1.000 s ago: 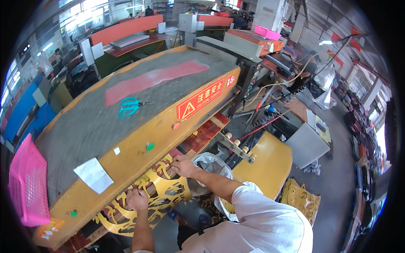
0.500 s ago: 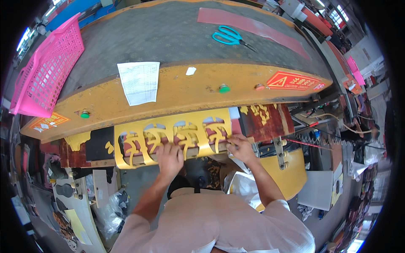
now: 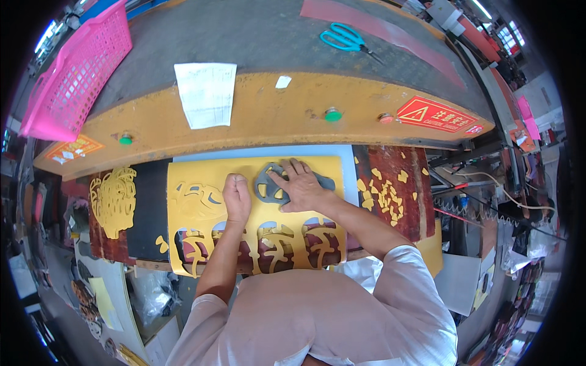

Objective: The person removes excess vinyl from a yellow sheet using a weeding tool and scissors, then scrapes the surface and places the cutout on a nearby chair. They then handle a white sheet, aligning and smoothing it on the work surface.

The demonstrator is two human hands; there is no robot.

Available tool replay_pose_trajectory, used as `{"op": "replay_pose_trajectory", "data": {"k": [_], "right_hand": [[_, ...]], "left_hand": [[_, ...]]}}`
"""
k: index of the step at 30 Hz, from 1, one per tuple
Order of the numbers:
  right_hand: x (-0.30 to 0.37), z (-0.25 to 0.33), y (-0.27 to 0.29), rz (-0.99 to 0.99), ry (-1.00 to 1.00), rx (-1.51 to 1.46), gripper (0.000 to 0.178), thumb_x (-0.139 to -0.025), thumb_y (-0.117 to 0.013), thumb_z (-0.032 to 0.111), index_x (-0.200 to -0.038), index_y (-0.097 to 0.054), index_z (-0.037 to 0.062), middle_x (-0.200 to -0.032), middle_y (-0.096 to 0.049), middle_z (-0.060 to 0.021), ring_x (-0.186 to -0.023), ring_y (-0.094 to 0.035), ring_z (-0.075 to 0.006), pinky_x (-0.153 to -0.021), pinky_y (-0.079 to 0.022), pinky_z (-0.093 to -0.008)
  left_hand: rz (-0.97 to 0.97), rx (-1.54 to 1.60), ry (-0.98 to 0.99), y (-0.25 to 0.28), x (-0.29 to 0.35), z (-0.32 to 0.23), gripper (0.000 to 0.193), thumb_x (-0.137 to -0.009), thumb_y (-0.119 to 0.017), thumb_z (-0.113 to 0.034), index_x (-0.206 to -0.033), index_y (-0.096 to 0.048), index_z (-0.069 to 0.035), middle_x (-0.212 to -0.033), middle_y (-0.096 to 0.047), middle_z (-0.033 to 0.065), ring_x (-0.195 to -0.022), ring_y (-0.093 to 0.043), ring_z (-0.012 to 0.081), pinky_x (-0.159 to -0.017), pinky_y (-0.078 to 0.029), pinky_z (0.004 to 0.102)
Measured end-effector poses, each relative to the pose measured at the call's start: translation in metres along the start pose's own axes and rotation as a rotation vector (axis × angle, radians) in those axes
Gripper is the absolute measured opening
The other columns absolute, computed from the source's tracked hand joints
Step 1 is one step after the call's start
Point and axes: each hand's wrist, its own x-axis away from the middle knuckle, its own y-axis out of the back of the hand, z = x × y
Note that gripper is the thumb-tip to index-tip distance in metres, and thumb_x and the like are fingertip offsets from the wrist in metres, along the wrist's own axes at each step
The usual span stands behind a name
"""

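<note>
A yellow sheet (image 3: 256,215) lies across the press bed, with a row of shaped cutouts along its near edge. Flat on it sits a grey cutting die (image 3: 325,182) with openings showing yellow. My right hand (image 3: 303,188) rests on that die, its fingers spread. Left of it, my left hand (image 3: 237,196) is closed in a fist over the sheet; whatever it may hold is hidden. Beside my left hand, a cut outline with strap-like shapes (image 3: 194,194) shows in the sheet.
The press's orange beam (image 3: 274,100) spans above the bed, bearing green buttons (image 3: 332,114) and a paper sheet (image 3: 206,94). On top are teal-handled scissors (image 3: 343,38) and a pink basket (image 3: 79,73). Yellow cut pieces (image 3: 114,198) pile at left; small scraps (image 3: 389,198) lie at right.
The yellow sheet now reaches nearer to me, showing more uncut surface. Both hands have left its near edge and moved farther in; my right hand is now on the grey die.
</note>
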Motion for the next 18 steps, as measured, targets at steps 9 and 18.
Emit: {"op": "replay_pose_trajectory", "data": {"k": [9,18], "right_hand": [[0.069,-0.001,0.016,-0.214,0.076,-0.548,0.101,-0.063,-0.089,0.029,-0.157,-0.054,0.0180,-0.153,-0.048,-0.0281,-0.144,-0.044,-0.0478,-0.123,-0.038,-0.0474],[0.275,-0.081,0.072,-0.811,-0.565,-0.973,0.095,-0.075,-0.081,0.013,-0.161,-0.044,-0.0038,-0.148,-0.060,-0.0113,-0.125,-0.062,-0.0210,-0.110,-0.047,-0.0323]], "left_hand": [[-0.031,-0.264,-0.080,0.023,0.055,0.016,0.020,-0.105,-0.050,-0.012,-0.091,-0.056,0.000,-0.077,-0.059,0.0171,-0.069,-0.059,0.0307,-0.068,-0.051,0.0417],[-0.002,-0.372,-0.151,0.017,0.053,0.004,0.024,-0.107,-0.050,-0.018,-0.094,-0.060,-0.001,-0.084,-0.063,0.0218,-0.074,-0.062,0.0420,-0.071,-0.052,0.0486]]}}
